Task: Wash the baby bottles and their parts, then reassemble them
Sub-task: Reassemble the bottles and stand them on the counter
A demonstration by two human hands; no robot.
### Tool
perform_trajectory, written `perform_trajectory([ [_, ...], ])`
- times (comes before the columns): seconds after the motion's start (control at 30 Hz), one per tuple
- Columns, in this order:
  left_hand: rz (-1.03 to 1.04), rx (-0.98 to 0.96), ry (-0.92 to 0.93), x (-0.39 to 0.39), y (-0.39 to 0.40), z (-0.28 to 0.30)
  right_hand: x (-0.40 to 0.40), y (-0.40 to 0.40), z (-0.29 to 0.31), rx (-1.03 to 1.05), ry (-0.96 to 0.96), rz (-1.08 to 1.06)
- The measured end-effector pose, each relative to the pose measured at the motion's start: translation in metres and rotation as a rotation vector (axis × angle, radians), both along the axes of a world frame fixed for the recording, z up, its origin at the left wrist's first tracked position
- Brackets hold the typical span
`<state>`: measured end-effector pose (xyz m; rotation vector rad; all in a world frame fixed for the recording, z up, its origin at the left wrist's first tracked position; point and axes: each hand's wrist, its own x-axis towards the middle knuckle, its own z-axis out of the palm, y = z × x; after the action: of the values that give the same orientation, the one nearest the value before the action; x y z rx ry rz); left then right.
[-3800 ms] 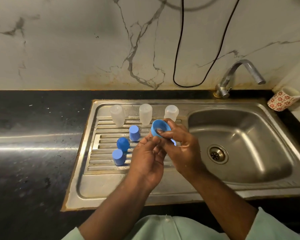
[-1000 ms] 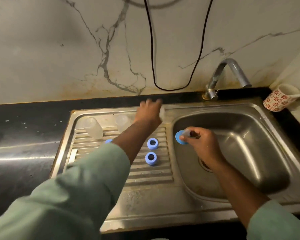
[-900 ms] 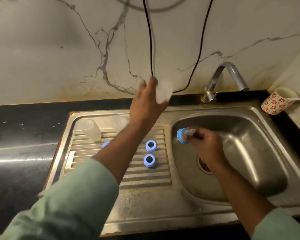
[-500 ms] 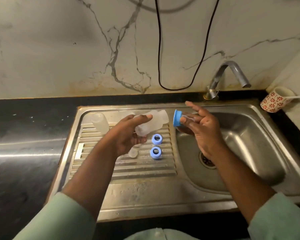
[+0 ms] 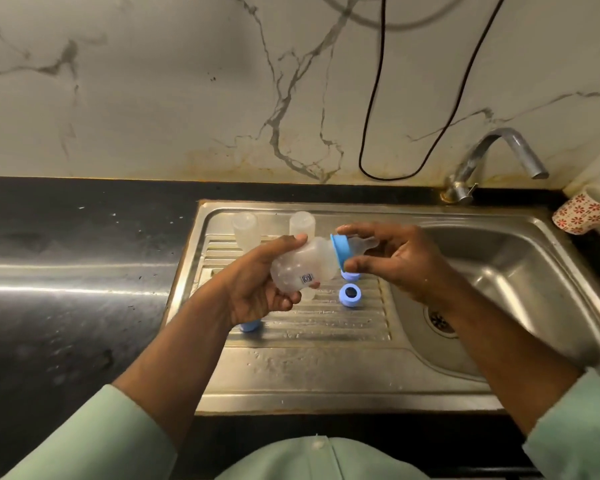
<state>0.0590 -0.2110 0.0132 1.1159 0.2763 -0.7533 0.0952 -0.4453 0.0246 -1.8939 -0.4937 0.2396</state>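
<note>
**A:** Where's the bottle now?

**B:** Lying on its side in the air above the drainboard. The left hand is wrapped round the clear bottle at its base end, thumb on top, fingers curled beneath. The right hand pinches the blue collar at the bottle's mouth, with the pale teat poking out past that pinch toward the palm.

**A:** How will it handle?

**B:** Light, thin plastic, probably wet and slick. I'd judge the body flexes if squeezed, so hold low and firm. The collar's rim is the stiff part to turn; the teat is soft, no good for gripping.

**A:** Is the thread engaged?

**B:** Can't tell; the collar seems tilted against the neck, so cross-threading is a risk.

**A:** Other parts?

**B:** Below the grip, a blue ring; beyond the left thumb, two upturned bottles.
</note>
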Motion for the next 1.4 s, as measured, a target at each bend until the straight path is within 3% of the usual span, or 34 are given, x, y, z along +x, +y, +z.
perform_trajectory([
  [0.1,0.06,0.094,-0.178,-0.007,0.003,-0.005,-0.006,0.014,-0.001,0.002,0.125,-0.102],
  [0.27,0.111,0.254,-0.481,-0.014,0.013,-0.016,-0.017,0.025,0.0,-0.088,0.327,-0.05],
  [0.33,0.099,0.362,-0.571,-0.014,0.019,-0.018,-0.02,0.027,0.004,-0.049,0.323,-0.034],
  [0.4,0.027,0.407,-0.589,-0.012,0.027,-0.018,-0.024,0.025,0.005,-0.125,0.168,-0.001],
  [0.5,-0.063,0.186,-0.436,-0.008,0.036,-0.015,-0.029,0.024,0.013,-0.253,-0.143,0.095],
  [0.63,-0.27,-0.215,0.039,-0.002,0.042,-0.018,-0.025,0.028,0.025,-0.268,-0.586,0.316],
  [0.7,-0.34,-0.313,0.141,0.001,0.043,-0.022,-0.023,0.03,0.028,-0.252,-0.688,0.361],
  [0.83,-0.291,-0.337,0.134,0.002,0.039,-0.02,-0.02,0.031,0.031,-0.24,-0.737,0.36],
  [0.93,-0.137,-0.202,0.037,-0.003,0.033,-0.008,-0.017,0.024,0.032,-0.272,-0.689,0.305],
  [1.0,-0.056,-0.063,-0.135,-0.005,0.029,0.0,-0.019,0.021,0.03,-0.239,-0.529,0.247],
  [1.07,-0.036,0.142,-0.393,-0.008,0.024,0.006,-0.02,0.02,0.029,-0.221,-0.326,0.135],
  [1.2,-0.023,0.757,-1.056,-0.011,0.015,0.0,-0.018,0.026,0.019,-0.166,-0.053,-0.029],
  [1.27,0.018,0.9,-1.309,-0.014,0.009,-0.014,-0.016,0.031,0.012,-0.075,0.101,-0.095],
  [1.33,0.05,0.963,-1.307,-0.018,0.004,-0.022,-0.015,0.032,0.007,-0.054,0.202,-0.113],
  [1.4,-0.041,0.888,-1.146,-0.014,0.008,-0.022,-0.015,0.029,0.005,-0.118,0.107,-0.054],
])
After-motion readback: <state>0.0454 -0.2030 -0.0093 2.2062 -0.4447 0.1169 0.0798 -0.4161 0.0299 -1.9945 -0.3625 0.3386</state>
